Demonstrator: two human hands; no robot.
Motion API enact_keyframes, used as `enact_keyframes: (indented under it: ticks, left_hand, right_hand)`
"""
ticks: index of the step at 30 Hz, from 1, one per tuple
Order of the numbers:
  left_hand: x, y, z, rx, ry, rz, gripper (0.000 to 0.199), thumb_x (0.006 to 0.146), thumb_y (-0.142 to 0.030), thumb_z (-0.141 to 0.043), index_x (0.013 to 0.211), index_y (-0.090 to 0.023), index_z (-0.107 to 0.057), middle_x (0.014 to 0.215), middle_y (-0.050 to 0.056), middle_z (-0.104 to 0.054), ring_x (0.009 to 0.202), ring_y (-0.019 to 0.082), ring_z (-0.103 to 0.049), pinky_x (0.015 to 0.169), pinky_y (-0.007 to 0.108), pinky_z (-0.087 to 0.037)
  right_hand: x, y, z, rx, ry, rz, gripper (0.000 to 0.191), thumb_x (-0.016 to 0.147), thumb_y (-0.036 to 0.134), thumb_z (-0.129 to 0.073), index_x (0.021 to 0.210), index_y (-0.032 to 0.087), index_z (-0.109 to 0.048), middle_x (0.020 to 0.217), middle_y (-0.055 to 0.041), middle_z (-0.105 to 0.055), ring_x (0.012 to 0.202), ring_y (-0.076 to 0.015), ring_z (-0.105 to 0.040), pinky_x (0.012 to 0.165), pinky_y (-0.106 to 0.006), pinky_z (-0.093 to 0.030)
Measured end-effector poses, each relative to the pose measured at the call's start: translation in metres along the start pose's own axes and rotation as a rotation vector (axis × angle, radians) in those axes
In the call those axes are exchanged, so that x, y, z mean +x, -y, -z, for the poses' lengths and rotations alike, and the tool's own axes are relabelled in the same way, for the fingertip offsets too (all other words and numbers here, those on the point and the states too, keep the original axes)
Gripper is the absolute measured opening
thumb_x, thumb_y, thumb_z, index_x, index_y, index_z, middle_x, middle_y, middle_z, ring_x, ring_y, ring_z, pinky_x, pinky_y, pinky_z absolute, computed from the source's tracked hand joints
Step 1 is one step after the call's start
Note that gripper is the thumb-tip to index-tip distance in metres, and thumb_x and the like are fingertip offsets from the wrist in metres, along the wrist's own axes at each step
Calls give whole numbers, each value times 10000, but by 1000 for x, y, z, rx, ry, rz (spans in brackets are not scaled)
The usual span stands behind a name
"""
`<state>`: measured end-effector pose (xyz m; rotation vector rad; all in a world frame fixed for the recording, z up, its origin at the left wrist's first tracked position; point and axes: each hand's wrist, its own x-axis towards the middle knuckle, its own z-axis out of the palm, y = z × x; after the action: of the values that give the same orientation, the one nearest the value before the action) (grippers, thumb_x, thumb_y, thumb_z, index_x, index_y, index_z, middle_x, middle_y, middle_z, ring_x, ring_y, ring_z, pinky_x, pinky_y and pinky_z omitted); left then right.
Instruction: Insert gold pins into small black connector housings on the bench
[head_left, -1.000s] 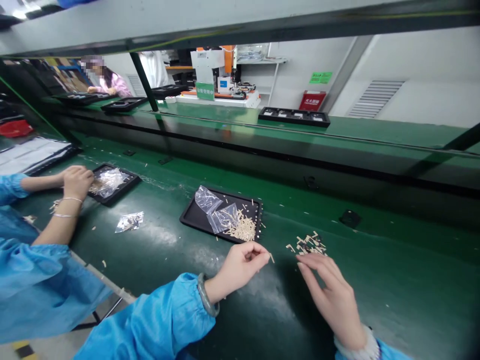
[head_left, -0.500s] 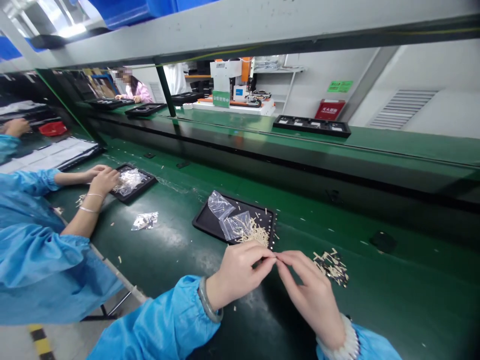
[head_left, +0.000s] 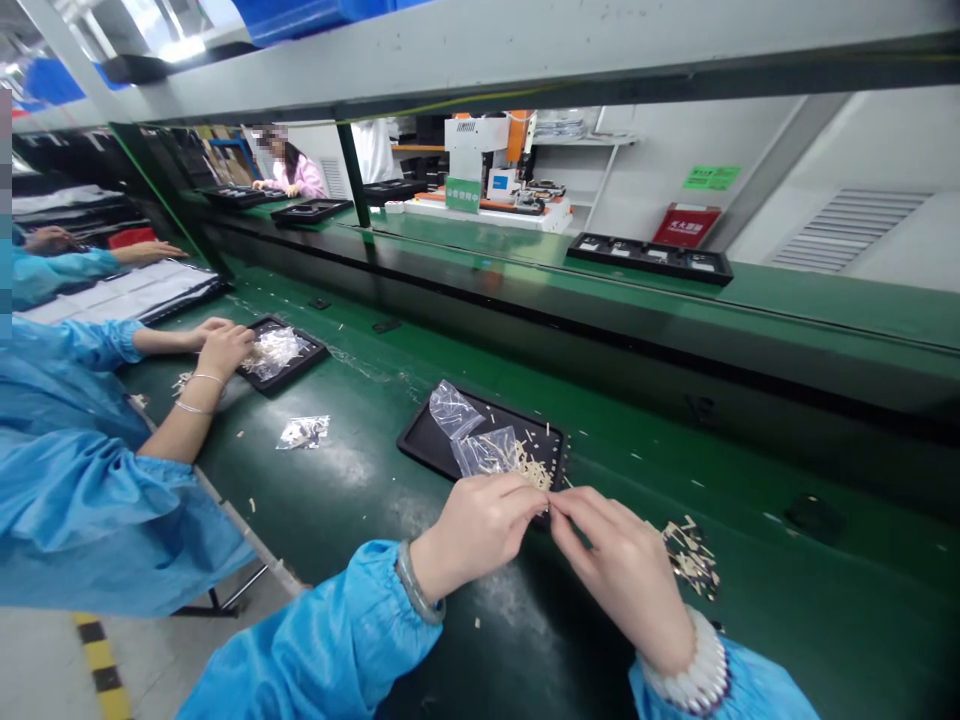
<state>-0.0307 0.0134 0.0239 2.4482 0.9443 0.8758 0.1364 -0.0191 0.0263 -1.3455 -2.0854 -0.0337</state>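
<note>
My left hand (head_left: 487,520) and my right hand (head_left: 619,555) meet fingertip to fingertip over the near right corner of a black tray (head_left: 424,440). Both are closed in a pinch; whatever sits between the fingertips is too small to make out. Small cream-coloured strips (head_left: 534,468) lie heaped in the tray, partly hidden behind my left hand. Two clear plastic bags (head_left: 454,408) rest in it too, one with strips inside. Just beyond my right hand is a loose pile of cream and dark strips (head_left: 694,562) on the green tabletop (head_left: 360,500).
On the left, a co-worker's hands (head_left: 225,345) work at another black tray (head_left: 300,368) of bags and strips. Between us lies a small clear bag (head_left: 304,432). A raised ledge (head_left: 637,330) runs along the back, carrying a long black tray (head_left: 649,258). Overhead is a grey beam (head_left: 525,50).
The whole view has shifted slightly, so the bench things appear farther right. My hands stay pinched together near the tray's corner. On the far left, another person's hand has reached out rightward.
</note>
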Motion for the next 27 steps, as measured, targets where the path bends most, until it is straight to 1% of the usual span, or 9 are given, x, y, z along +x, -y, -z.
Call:
enact_keyframes:
  ticks: [2,6,10,12,14,16,19,23,27]
  left_hand:
    - [1,-1,-1,-41,-43,38,262,875,-161,-383,911,-167,-643,888,60,-660,833,164,-601,771,280,-471]
    - [6,-5,1,-199,-119,153,225,862,-194,-423,831,-169,-644,817,49,-650,785,150,-587,735,256,-465]
    - [10,-3,1,-335,-168,309,179,830,-213,-479,771,-175,-644,753,23,-634,696,126,-566,597,211,-429]
    - [11,0,0,-407,-205,381,155,813,-224,-508,767,-173,-647,755,16,-640,677,118,-561,583,203,-415]
    - [12,5,-3,-489,-230,448,146,797,-252,-537,762,-166,-650,743,12,-646,669,118,-558,601,207,-420]
    - [13,11,-7,-579,-238,506,155,776,-278,-564,757,-152,-652,728,16,-646,659,120,-554,615,214,-428]
    - [15,21,-13,-689,-246,575,176,746,-296,-593,749,-129,-648,693,20,-628,616,112,-533,599,220,-429]
    - [16,28,-19,-729,-245,608,197,730,-314,-605,742,-121,-642,665,11,-606,576,97,-504,569,215,-414]
    - [15,25,-21,-689,-228,584,189,742,-305,-588,746,-126,-647,686,14,-615,615,107,-520,598,217,-413]
  right_hand:
    - [4,2,-3,43,0,-41,186,855,217,-465,873,201,-649,812,-38,-677,690,-158,-620,670,-275,-467]
    - [10,0,-5,223,-3,-182,200,856,238,-447,811,218,-641,813,-26,-676,727,-149,-635,685,-247,-487]
    - [9,-19,-3,229,-60,-307,208,842,317,-471,805,202,-641,745,-31,-690,651,-165,-644,622,-257,-503]
    - [9,-29,-5,199,-65,-358,240,839,360,-475,825,197,-650,739,-34,-701,628,-171,-651,597,-263,-504]
    - [9,-35,-9,143,-29,-363,246,835,386,-485,824,213,-659,775,-27,-713,664,-181,-665,604,-269,-503]
    - [10,-36,-17,43,41,-342,220,836,380,-494,791,240,-659,809,-7,-715,704,-194,-670,600,-281,-497]
    - [10,-33,-28,-71,129,-301,177,846,303,-479,815,253,-646,862,5,-708,749,-207,-669,603,-302,-499]
    - [7,-34,-33,33,144,-242,208,847,205,-438,942,243,-619,975,-7,-687,892,-196,-646,758,-317,-503]
    - [8,-34,-31,87,134,-251,192,876,276,-429,926,242,-612,982,-18,-665,921,-195,-621,777,-319,-492]
